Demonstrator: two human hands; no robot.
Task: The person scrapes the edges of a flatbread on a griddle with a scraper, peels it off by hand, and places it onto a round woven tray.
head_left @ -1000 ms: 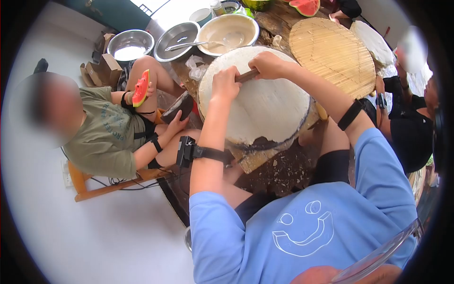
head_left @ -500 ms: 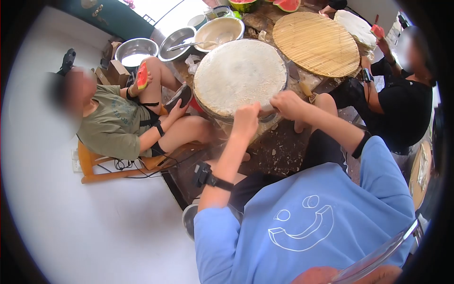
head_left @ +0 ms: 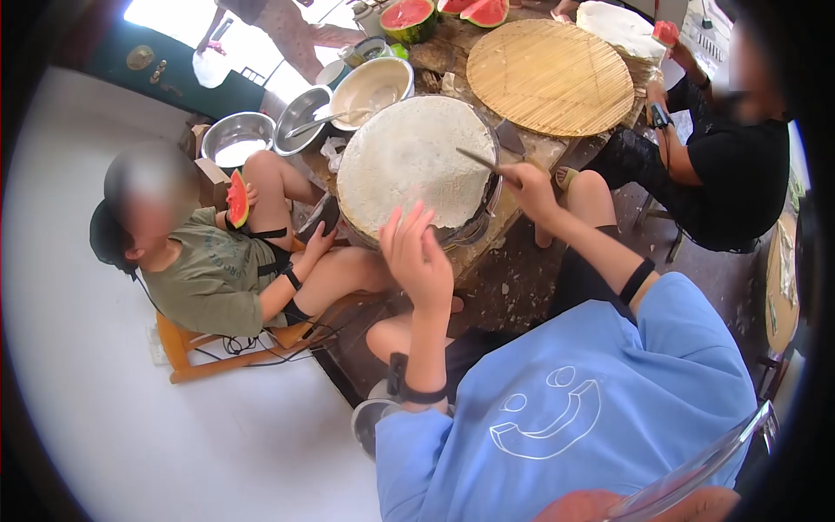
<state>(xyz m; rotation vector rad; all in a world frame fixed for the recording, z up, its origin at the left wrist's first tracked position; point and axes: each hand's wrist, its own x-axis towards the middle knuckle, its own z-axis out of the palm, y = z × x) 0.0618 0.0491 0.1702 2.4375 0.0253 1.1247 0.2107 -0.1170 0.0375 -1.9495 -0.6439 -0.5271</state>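
A pale round flatbread (head_left: 417,161) covers the round griddle in front of me, its right edge dark. My left hand (head_left: 417,258) is raised over the griddle's near edge, fingers spread, holding nothing. On the right side, my right hand (head_left: 528,189) is closed round the handle of a thin dark blade (head_left: 477,159), which points left above the flatbread's right part. Whether the blade touches the bread cannot be made out.
Metal bowls (head_left: 237,139) and a cream basin (head_left: 372,90) stand behind left. A round woven mat (head_left: 551,78) lies back right, near cut watermelon (head_left: 407,19). Seated people at left (head_left: 204,261) and right (head_left: 739,165) each hold watermelon.
My hands have moved apart. The left has opened and dropped slightly left; the right now shows the blade over the bread. Another person has come into view at the top left.
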